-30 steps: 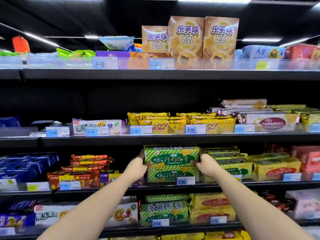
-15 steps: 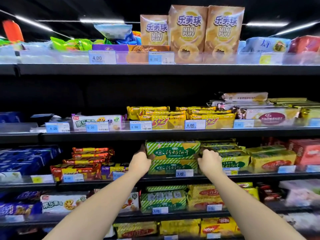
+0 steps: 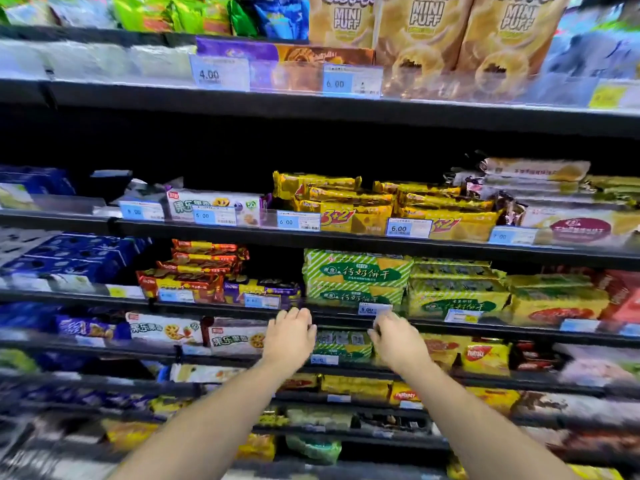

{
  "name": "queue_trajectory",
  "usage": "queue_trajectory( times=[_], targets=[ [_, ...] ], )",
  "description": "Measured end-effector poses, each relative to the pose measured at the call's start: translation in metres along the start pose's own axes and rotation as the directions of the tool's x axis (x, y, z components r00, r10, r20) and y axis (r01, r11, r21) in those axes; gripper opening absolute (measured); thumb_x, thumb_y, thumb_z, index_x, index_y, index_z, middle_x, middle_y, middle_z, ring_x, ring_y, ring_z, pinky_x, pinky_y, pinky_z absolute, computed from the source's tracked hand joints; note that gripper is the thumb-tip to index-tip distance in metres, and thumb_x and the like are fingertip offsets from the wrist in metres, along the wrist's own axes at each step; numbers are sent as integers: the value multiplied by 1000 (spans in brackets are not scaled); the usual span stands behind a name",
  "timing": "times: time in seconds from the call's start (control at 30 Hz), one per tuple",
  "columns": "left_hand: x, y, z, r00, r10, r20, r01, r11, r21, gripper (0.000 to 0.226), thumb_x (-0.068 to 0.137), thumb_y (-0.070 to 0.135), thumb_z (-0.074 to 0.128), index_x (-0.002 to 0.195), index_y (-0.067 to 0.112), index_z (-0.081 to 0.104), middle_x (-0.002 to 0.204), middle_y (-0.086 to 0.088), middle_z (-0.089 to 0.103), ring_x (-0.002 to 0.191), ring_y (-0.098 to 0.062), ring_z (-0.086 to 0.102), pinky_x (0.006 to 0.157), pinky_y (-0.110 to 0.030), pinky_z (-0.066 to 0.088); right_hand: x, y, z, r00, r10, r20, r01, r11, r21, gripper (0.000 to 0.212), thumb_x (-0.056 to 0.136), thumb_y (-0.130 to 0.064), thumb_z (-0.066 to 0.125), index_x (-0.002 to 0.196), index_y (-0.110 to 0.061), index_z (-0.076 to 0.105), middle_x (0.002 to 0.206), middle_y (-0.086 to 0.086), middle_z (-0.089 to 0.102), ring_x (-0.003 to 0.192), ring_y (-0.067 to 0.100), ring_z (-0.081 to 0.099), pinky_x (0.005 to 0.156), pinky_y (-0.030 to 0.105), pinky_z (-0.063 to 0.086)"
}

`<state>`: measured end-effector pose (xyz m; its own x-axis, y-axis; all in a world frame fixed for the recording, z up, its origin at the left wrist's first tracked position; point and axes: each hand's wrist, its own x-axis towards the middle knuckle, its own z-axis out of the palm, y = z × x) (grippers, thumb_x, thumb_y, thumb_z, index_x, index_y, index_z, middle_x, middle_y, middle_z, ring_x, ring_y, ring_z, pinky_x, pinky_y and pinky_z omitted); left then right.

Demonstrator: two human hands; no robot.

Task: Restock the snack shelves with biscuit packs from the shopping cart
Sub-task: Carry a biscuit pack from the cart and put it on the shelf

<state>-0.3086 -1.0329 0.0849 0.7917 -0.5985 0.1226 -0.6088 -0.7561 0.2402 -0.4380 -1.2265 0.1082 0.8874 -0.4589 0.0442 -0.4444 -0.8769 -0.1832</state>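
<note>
Bright, even light on the pack fronts; deep shadow fills the shelf recesses. Motion blur smears the edges and bottom rows; wide-angle bending curves the shelves (image 3: 346,237).

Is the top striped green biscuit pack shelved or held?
Shelved: the striped green biscuit pack lies atop another; left hand and right hand hold nothing.

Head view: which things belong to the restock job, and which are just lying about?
Job: green packs, stacked two high; left hand and right hand, both empty, at the shelf edge below them.
Lying about: Mini Puff boxes, yellow packs, blue packs, red packs.
</note>
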Motion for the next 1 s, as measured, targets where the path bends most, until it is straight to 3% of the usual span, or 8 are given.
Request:
queue_trajectory(
  times=[0.17,0.33,0.47,0.53,0.63,0.8,1.0],
  targets=[
    [-59,-52,13,954,-42,296,22,997,70,30,100,39,46,121,19,54,127,-6,57,121,-32,50,99,-47,41,-22,-53,28,972,-101,213,118,991,-68,30,103,-37,44,119,-17,61,119,8,58,111,33,59,86,40,50],
    [-136,-144,7,878,-171,447,121,983,138,41,99,41,49,134,21,49,143,-9,50,129,-35,47,105,-52,43,-54,-153,67,905,-178,386,219,973,-67,36,104,-39,44,128,-16,57,127,9,56,113,32,58,90,42,53],
    [-213,-245,-15,849,-265,457,221,964,148,50,97,37,53,142,19,42,141,-11,48,132,-35,45,108,-51,37,-82,-262,106,856,-245,455,312,947,-78,34,103,-40,43,119,-15,58,124,11,60,109,33,61,82,38,51],
    [-255,-298,-33,832,-314,459,273,950,153,56,97,33,55,148,20,37,147,-11,44,136,-37,42,110,-52,33,-95,-326,126,823,-302,480,369,928,-48,33,103,-38,44,121,-16,58,124,10,63,110,32,62,85,40,54],
    [-321,-381,-67,823,-405,397,377,914,151,47,97,32,53,142,20,45,141,-12,52,134,-36,47,109,-49,38,-115,-435,153,757,-433,489,505,863,-16,34,103,-35,42,125,-14,58,126,12,61,111,32,61,86,40,54],
    [-412,-495,-122,750,-584,311,581,806,111,36,96,37,51,129,23,54,129,-11,60,124,-34,55,101,-46,45,-156,-604,177,609,-601,518,703,711,-2,23,94,-29,53,111,-16,61,117,13,59,113,33,61,88,40,52],
    [-489,-581,-144,649,-732,210,737,672,65,40,97,39,46,130,18,54,133,-12,57,125,-34,55,102,-43,44,-184,-738,199,429,-708,561,831,553,63,32,99,-38,48,119,-16,60,119,14,58,115,33,59,91,41,51]
  ],
)
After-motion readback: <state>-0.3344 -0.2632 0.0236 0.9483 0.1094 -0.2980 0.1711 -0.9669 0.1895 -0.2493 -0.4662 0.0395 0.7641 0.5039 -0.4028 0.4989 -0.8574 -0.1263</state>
